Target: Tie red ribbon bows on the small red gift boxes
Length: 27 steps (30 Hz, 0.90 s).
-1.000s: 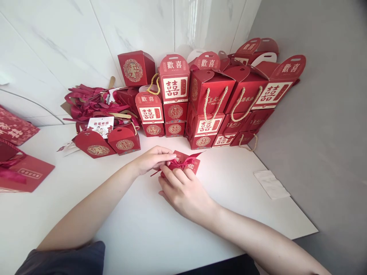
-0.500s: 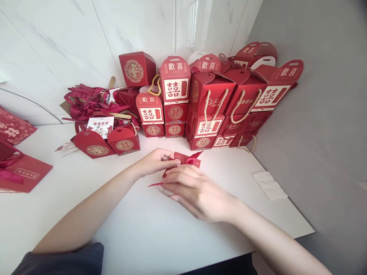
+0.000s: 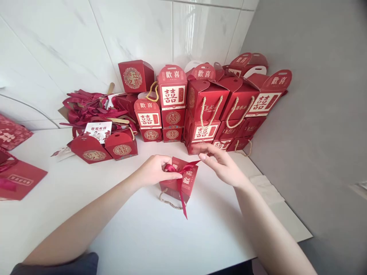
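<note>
Right hand point(image 3: 226, 168) has moved off the box point(image 3: 190, 178) since the earlier frame — now open beside a ribbon point(image 3: 181, 191) tip. My left hand point(image 3: 153, 170) pinches the bow atop the box, on the table point(image 3: 129, 229). Judged step: bow shaping — next calls for light tension.

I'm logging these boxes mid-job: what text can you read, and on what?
"歡喜": ribboned box; flaps on stacked boxes
"囍": white labels there
"乔迁之喜": upper-left box
"吾家有喜": white card
Too small or blurred: rope-handled boxes' gold script, left-edge label, fine print.
</note>
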Tool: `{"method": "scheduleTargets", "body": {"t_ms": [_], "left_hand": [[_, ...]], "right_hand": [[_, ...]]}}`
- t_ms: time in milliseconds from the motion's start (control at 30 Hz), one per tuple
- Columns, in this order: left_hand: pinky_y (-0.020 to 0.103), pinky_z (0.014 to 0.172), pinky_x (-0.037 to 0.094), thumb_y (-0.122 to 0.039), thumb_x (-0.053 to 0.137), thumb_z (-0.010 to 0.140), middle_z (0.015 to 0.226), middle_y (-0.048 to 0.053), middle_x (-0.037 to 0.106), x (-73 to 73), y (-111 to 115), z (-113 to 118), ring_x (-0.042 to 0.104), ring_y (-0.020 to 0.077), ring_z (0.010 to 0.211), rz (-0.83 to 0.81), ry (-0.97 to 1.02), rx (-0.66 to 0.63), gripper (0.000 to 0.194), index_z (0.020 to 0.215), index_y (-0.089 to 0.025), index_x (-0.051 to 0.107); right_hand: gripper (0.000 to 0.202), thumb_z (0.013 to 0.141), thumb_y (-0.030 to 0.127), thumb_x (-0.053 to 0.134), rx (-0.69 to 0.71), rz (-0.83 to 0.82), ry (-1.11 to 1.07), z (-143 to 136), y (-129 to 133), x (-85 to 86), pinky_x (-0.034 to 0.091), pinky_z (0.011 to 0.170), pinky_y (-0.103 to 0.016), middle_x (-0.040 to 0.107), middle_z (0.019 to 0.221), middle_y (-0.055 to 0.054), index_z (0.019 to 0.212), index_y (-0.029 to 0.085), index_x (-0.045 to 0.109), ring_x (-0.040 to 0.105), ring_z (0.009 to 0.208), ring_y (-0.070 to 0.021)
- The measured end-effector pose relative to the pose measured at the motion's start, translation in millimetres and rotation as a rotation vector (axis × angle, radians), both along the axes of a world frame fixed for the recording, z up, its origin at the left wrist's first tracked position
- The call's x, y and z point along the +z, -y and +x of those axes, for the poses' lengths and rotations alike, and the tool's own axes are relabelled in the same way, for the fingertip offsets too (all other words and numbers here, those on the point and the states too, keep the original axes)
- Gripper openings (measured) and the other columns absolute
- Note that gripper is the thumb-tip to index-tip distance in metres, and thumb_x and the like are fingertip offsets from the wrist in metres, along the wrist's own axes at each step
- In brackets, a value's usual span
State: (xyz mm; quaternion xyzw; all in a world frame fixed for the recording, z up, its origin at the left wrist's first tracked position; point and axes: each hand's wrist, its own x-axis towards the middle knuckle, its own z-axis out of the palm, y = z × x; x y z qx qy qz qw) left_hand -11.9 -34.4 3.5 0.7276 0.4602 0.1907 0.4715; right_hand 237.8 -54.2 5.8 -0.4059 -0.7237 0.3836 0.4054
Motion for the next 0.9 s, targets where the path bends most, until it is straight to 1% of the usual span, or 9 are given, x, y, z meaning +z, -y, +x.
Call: {"method": "scheduleTargets", "body": {"t_ms": [33,100,200,300,433,600,700,767,900], "left_hand": [[0.021,0.055,0.032,-0.051,0.076,0.070,0.065,-0.005,0.043,0.8,0.6,0.6,0.041,0.0091,0.061,0.012,-0.018,0.005,0.040,0.073,-0.015,0.059],[0.021,0.055,0.031,-0.051,0.075,0.071,0.064,-0.006,0.040,1.4,0.8,1.1,0.039,0.0090,0.061,0.013,-0.027,-0.003,0.039,0.073,-0.015,0.060],[0.021,0.056,0.033,-0.051,0.075,0.071,0.065,-0.006,0.040,-0.4,0.0,0.7,0.040,0.0092,0.061,0.007,-0.028,-0.004,0.038,0.076,-0.016,0.061],[0.021,0.056,0.034,-0.052,0.076,0.069,0.064,-0.006,0.042,-4.4,-0.5,-0.1,0.041,0.0091,0.060,0.002,-0.026,0.007,0.041,0.074,-0.015,0.060],[0.023,0.057,0.040,-0.052,0.077,0.068,0.066,-0.003,0.055,-9.7,-1.2,-0.8,0.050,0.0114,0.060,0.001,-0.011,0.027,0.041,0.074,-0.015,0.061],[0.028,0.066,0.050,-0.047,0.076,0.071,0.087,0.005,0.072,-9.1,-2.7,-0.2,0.065,0.0185,0.076,-0.022,0.091,-0.018,0.040,0.094,-0.016,0.070],[0.027,0.070,0.051,-0.048,0.069,0.078,0.093,0.004,0.074,-4.7,-1.3,2.3,0.066,0.0178,0.079,-0.014,0.085,-0.062,0.036,0.098,-0.017,0.071],[0.026,0.068,0.049,-0.052,0.066,0.080,0.089,0.003,0.074,-1.9,2.0,5.2,0.066,0.0170,0.076,0.072,0.010,-0.017,0.036,0.093,-0.018,0.072],[0.027,0.062,0.046,-0.061,0.071,0.070,0.083,0.002,0.073,1.8,10.9,10.3,0.064,0.0186,0.072,0.237,-0.182,0.095,0.045,0.090,-0.020,0.072]], "right_hand": [[0.031,0.096,0.043,0.053,-0.065,-0.001,0.015,-1.1,-5.6,-9.1,0.047,0.099,-0.038,0.065,0.126,-0.005,0.121,0.028,0.064,0.057,0.119,-0.0224],[0.038,0.096,0.044,0.053,-0.054,-0.041,0.029,-1.9,-13.9,-24.9,0.046,0.099,-0.040,0.061,0.131,-0.006,0.131,0.029,0.057,0.056,0.121,-0.0226],[0.039,0.094,0.040,0.059,0.051,-0.071,-0.017,0.4,-18.3,-36.4,0.051,0.090,-0.037,0.066,0.113,-0.006,0.130,0.027,0.057,0.063,0.103,-0.0199],[0.024,0.086,0.032,0.071,0.093,-0.062,-0.147,4.4,-13.6,-33.5,0.053,0.081,-0.031,0.069,0.095,-0.003,0.108,0.024,0.069,0.065,0.087,-0.0161],[0.007,0.079,0.022,0.078,0.189,-0.023,-0.205,6.1,4.3,-17.4,0.053,0.070,-0.025,0.072,0.084,-0.001,0.085,0.022,0.074,0.065,0.076,-0.0129],[0.004,0.084,0.017,0.072,0.500,0.008,0.006,-3.3,22.0,-7.8,0.052,0.067,-0.024,0.073,0.081,-0.003,0.084,0.018,0.075,0.066,0.071,-0.0121],[0.006,0.085,0.016,0.070,0.544,0.001,0.092,-9.1,21.8,-12.6,0.051,0.067,-0.025,0.073,0.083,-0.003,0.086,0.017,0.075,0.066,0.072,-0.0126],[0.006,0.084,0.016,0.070,0.554,-0.006,0.117,-10.3,20.5,-15.2,0.051,0.067,-0.025,0.074,0.084,-0.003,0.086,0.018,0.075,0.066,0.072,-0.0128],[0.009,0.088,0.020,0.067,0.572,-0.066,0.105,-7.8,19.6,-13.4,0.050,0.063,-0.024,0.073,0.081,-0.002,0.095,0.018,0.073,0.065,0.070,-0.0129]]}}
